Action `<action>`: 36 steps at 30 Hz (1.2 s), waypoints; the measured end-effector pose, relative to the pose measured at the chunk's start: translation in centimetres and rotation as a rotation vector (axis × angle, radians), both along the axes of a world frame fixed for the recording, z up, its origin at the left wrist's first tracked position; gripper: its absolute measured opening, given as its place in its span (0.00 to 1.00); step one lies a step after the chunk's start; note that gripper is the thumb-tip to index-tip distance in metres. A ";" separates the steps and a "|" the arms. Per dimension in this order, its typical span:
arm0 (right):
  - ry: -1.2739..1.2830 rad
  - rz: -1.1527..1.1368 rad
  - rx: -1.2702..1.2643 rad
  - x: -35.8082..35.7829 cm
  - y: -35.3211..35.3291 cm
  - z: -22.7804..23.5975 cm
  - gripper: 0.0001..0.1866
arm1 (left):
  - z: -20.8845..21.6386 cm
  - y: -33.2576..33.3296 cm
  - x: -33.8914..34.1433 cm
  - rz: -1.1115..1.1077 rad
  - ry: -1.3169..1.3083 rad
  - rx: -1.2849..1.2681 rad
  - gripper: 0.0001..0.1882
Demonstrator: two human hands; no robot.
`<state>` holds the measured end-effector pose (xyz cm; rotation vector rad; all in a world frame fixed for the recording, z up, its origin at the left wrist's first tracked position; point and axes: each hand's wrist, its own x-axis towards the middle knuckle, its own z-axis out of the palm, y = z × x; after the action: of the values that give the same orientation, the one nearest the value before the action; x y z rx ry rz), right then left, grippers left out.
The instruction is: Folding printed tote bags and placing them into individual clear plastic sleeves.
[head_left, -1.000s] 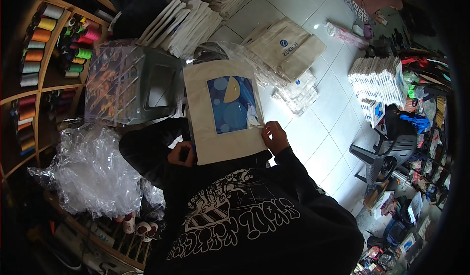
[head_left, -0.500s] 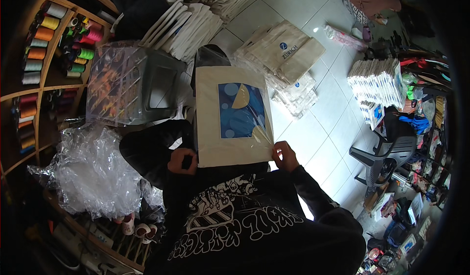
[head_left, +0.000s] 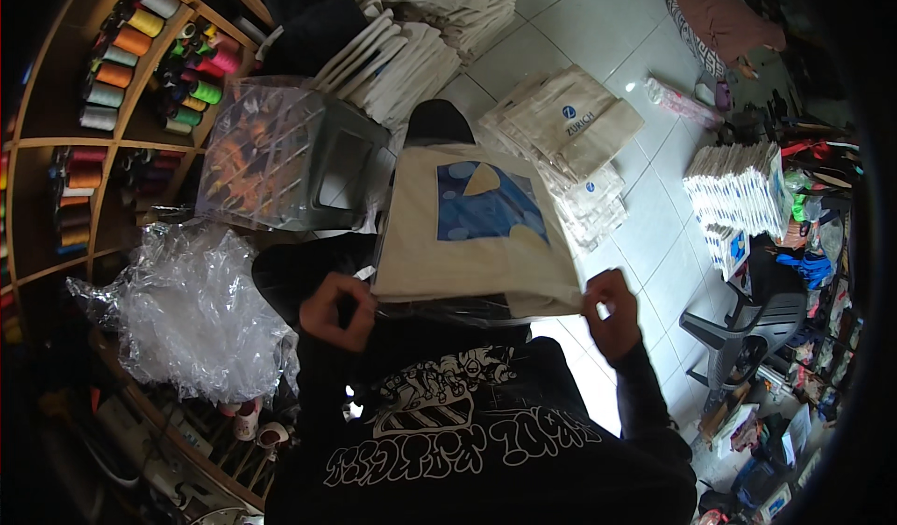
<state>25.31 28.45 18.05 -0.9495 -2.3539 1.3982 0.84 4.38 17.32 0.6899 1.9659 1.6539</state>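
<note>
A cream cloth bag [head_left: 476, 268] with a blue and yellow printed panel [head_left: 472, 207] lies in front of my body, over my legs. Clear plastic [head_left: 439, 308], seemingly a bag around it, shines along its near edge and sides. Thumb and fingers of my left hand [head_left: 338, 310] are pinched at the near left corner. On the opposite side, my right hand [head_left: 612, 313] pinches the near right corner, where the edge is pulled out sideways. How much cloth is caught along with the plastic cannot be made out.
Crumpled clear plastic [head_left: 201, 324] is heaped at my left, below shelves of thread spools [head_left: 114, 75]. Beyond it stands a plastic-covered grey stool [head_left: 332, 165]. Stacked cloth bags [head_left: 402, 67] sit ahead, with more bags [head_left: 570, 123] on the tiles. A dark chair [head_left: 747, 315] is right.
Both hands have moved apart, the right one further right. The bag's near edge is now stretched wider and its printed panel looks foreshortened. The whole view has shifted slightly.
</note>
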 end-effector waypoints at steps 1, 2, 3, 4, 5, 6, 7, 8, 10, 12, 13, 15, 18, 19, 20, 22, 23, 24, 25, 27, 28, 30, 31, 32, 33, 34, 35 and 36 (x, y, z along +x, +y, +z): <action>-0.034 -0.011 -0.040 -1.5 0.8 1.8 0.06 | -0.1 0.0 -1.3 -0.037 0.041 0.080 0.04; -0.078 -0.030 -0.071 -2.7 1.5 4.0 0.05 | 0.8 0.6 -2.3 -0.034 0.052 0.093 0.04; -0.056 -0.045 -0.120 -3.8 2.3 5.5 0.04 | 3.2 1.1 -3.1 -0.030 -0.077 0.127 0.04; -0.037 -0.059 -0.169 -4.8 3.0 7.2 0.03 | 5.5 1.3 -3.7 -0.027 -0.206 0.162 0.04; 0.068 -0.061 -0.183 -5.2 3.3 8.7 0.03 | 7.1 1.7 -4.3 -0.054 -0.175 0.208 0.04; 0.172 -0.060 -0.198 -5.7 3.6 10.3 0.03 | 8.4 1.9 -4.9 -0.078 -0.143 0.252 0.04; 0.171 -0.002 -0.204 -6.5 3.7 12.3 0.03 | 9.6 1.8 -5.3 -0.075 -0.130 0.299 0.04; 0.084 0.039 -0.268 -6.8 4.0 13.5 0.03 | 10.7 2.0 -5.8 -0.083 -0.104 0.283 0.03; -0.001 0.110 -0.293 -8.2 5.1 13.6 0.03 | 11.4 2.8 -6.6 0.012 -0.036 0.140 0.03; -0.011 0.156 -0.355 -8.1 5.1 14.6 0.02 | 11.1 1.6 -6.4 -0.038 -0.027 0.205 0.03; 0.072 0.198 -0.437 -7.9 5.5 14.4 0.02 | 11.3 1.1 -6.5 -0.037 -0.027 0.197 0.03; 0.078 0.248 -0.471 -8.7 6.3 13.6 0.01 | 10.9 1.1 -6.9 -0.020 -0.035 0.169 0.03; -0.024 0.316 -0.443 -10.0 6.7 12.2 0.02 | 8.6 1.1 -7.3 -0.001 -0.065 0.101 0.03; -0.011 0.273 -0.463 -10.1 6.9 11.7 0.01 | 7.9 1.0 -7.6 0.009 -0.083 0.142 0.03; 0.001 0.231 -0.483 -10.1 7.2 11.1 0.01 | 7.3 1.0 -8.0 0.019 -0.101 0.182 0.04; 0.064 0.247 -0.486 -10.2 7.3 9.5 0.02 | 6.9 1.0 -7.9 0.033 -0.150 0.183 0.07; 0.130 0.263 -0.485 -10.4 7.6 9.0 0.02 | 6.7 1.0 -7.9 0.047 -0.196 0.189 0.10; 0.133 0.276 -0.488 -10.4 7.8 8.8 0.02 | 6.2 1.1 -7.9 0.058 -0.189 0.187 0.10; 0.185 0.268 -0.459 -10.3 7.7 8.5 0.02 | 5.5 1.0 -8.0 -0.042 -0.160 0.298 0.16; 0.232 0.250 -0.424 -9.9 8.1 7.9 0.03 | 4.4 1.1 -8.0 -0.170 -0.056 0.346 0.26; 0.237 0.255 -0.422 -9.6 8.2 7.6 0.03 | 3.5 1.5 -7.8 -0.199 0.015 0.286 0.30; 0.263 0.214 -0.622 -9.8 8.2 7.2 0.04 | 2.5 2.1 -7.4 -0.215 0.013 0.190 0.37; 0.263 0.219 -0.620 -9.7 8.4 7.1 0.09 | 2.3 3.0 -7.2 -0.163 -0.079 0.264 0.34; 0.263 0.229 -0.623 -9.8 8.4 7.0 0.09 | 2.2 3.9 -7.1 -0.109 -0.171 0.340 0.31; 0.328 0.264 -0.603 -9.9 8.4 6.8 0.12 | 2.0 4.7 -7.4 -0.102 -0.167 0.340 0.31; 0.394 0.297 -0.580 -10.0 8.5 6.5 0.15 | 1.6 5.5 -8.0 -0.101 -0.151 0.352 0.29; 0.397 0.301 -0.575 -9.9 8.8 6.3 0.15 | 1.1 6.5 -8.7 -0.102 -0.135 0.367 0.26; 0.384 0.319 -0.605 -9.7 9.2 6.2 0.16 | -0.4 8.0 -9.6 -0.094 0.011 0.353 0.27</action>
<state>15.62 37.66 24.24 -0.3606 -1.8746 2.2557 -8.72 12.34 16.92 0.9046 1.6342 1.9624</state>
